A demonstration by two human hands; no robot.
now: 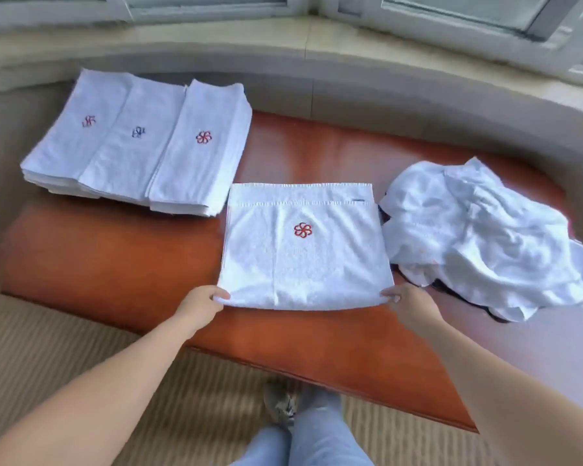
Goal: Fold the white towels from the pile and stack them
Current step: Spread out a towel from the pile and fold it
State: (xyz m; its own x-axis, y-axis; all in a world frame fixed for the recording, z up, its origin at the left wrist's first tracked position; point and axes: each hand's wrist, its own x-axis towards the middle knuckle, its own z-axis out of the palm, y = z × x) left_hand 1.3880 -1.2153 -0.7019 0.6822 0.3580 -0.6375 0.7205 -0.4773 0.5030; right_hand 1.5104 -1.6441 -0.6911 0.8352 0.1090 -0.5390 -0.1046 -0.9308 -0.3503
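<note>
Pinching the near corners, both hands are on the job: the left hand [205, 301] grips the near-left corner of the half-folded towel [305, 250], the right hand [405, 302] nips the near-right corner, fingers curled round the folded edge on each side. Between the two hands the towel lies flat on the wooden table [115, 257], doubled over once, its red flower logo [303, 229] facing up and the far hem showing as a strip beyond the top layer. By my reading it needs at least one more fold to match the narrow ones already done. Beyond the left hand and well off to that side sit the folded stacks [138, 142], three overlapping piles, logos up, so a good share of the work looks finished. Just beyond the right hand, the unfolded pile [485, 237] is a rumpled heap, with several towels left to go, though how many I cannot tell
</note>
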